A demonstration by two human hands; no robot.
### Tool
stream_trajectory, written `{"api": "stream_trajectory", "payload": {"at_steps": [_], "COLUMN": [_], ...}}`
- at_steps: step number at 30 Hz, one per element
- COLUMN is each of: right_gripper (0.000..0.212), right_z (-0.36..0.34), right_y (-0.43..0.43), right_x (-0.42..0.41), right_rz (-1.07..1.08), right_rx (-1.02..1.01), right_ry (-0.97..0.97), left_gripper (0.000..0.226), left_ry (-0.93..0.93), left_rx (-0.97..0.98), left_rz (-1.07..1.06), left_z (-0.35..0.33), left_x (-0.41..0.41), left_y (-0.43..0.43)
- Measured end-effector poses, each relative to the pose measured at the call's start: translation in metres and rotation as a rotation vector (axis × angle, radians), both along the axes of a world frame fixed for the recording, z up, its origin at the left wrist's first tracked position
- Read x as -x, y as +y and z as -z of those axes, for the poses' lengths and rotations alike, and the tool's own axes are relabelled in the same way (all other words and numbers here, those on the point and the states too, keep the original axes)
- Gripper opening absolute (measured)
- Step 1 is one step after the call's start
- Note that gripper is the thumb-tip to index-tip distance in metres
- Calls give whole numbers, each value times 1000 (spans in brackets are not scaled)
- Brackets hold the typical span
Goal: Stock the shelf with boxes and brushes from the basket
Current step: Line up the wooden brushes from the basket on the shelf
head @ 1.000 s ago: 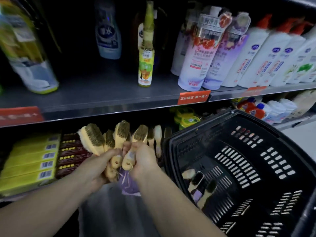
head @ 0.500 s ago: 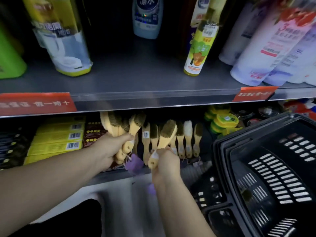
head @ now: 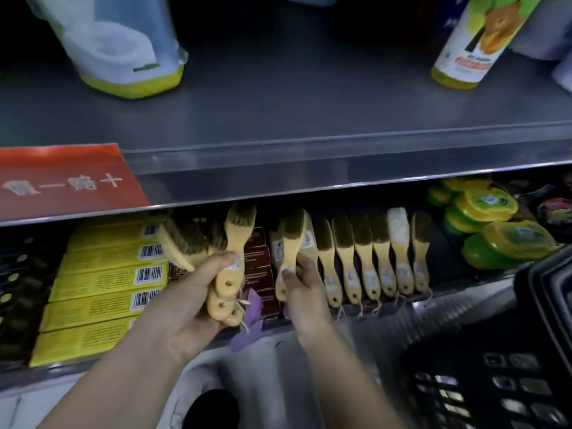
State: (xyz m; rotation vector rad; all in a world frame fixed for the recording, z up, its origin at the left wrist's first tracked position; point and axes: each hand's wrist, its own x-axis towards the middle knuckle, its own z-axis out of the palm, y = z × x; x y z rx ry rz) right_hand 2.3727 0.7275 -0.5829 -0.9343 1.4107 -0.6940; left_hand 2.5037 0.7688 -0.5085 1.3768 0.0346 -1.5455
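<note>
Both grips hold brushes at the lower shelf (head: 455, 280).
Left grip (head: 185, 292) curls round a bunch (head: 236, 239) at centre frame; right grip (head: 301, 280) pinches one brush (head: 291, 243) by its handle, just left of the shelved row (head: 362, 252). Boxes (head: 102, 283) lie at left, basket (head: 495, 382) at lower right.

Both forearms reach forward. The left hand (head: 198, 292) curls round a bundle of brushes (head: 236, 239); the right hand (head: 305, 283) pinches a single brush (head: 291, 246) by its handle.

Left hand (head: 192, 292) grips a brush bunch (head: 213, 243); right hand (head: 301, 278) pinches one brush (head: 291, 243).
</note>
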Motion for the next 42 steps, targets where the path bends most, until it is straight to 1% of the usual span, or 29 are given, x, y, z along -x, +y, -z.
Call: {"api": "stream_trajectory", "payload": {"at_steps": [3, 5, 6, 7, 9, 10, 12, 14, 16, 18, 20, 23, 25, 29, 31, 33, 35, 37, 40, 42], "right_gripper": [40, 40, 40, 40, 40, 41, 43, 43, 40, 33, 32, 39, 44, 59, 61, 56, 50, 42, 24, 16], "right_z": [12, 13, 13, 14, 15, 15, 16, 15, 13, 10, 7, 7, 9, 14, 15, 15, 12, 7, -3, -9], "right_y": [1, 2, 3, 2, 0, -1, -2, -2, 0, 2, 3, 7, 12, 25, 29, 32, 33, 31, 28, 28], "right_x": [0, 3, 4, 4, 6, 7, 10, 13, 17, 19, 23, 31, 39, 50, 50, 50, 53, 56, 59, 58], "right_rz": [-71, -102, -114, -123, -151, -175, -232, -276, -294, -268, -241, -239, -268, -438, -483, -466, -424, -414, -418, -347], "right_rx": [162, 236, 270, 292, 293, 280, 287, 334, 355, 367, 391, 415, 448, 468, 471, 474, 460, 470, 576, 728], "right_ry": [183, 225, 230, 235, 271, 296, 372, 446, 445, 426, 444, 506, 573, 707, 795, 809, 721, 655, 681, 705], "left_gripper": [13, 7, 11, 20, 41, 46, 42, 39, 41, 32, 25, 27, 25, 22, 24, 25, 26, 34, 47, 48], "left_ry": [20, 23, 19, 10, -13, -22, -31, -19, 7, 55, 86, 83, 74, 88, 87, 95, 87, 67, 53, 67], "left_rx": [47, 80, 93, 100, 96, 93, 94, 100, 106, 115, 113, 102, 95, 97, 91, 92, 93, 88, 87, 98], "left_rz": [-34, -21, -3, 16, 42, 49, 65, 80, 110, 99, 64, 39, 41, 27, 44, 88, 143, 190, 217, 208], "left_z": [2, 4, 5, 7, 10, 11, 11, 10, 9, 6, 4, 5, 6, 7, 8, 8, 9, 11, 13, 14], "left_x": [-2, -1, 1, 2, 6, 8, 12, 14, 16, 18, 19, 18, 18, 19, 21, 23, 26, 27, 29, 30], "left_y": [-3, -3, -3, -3, -2, -2, -2, -2, -2, -2, -2, -1, -2, -2, -2, -1, 0, 0, 0, -1]}}
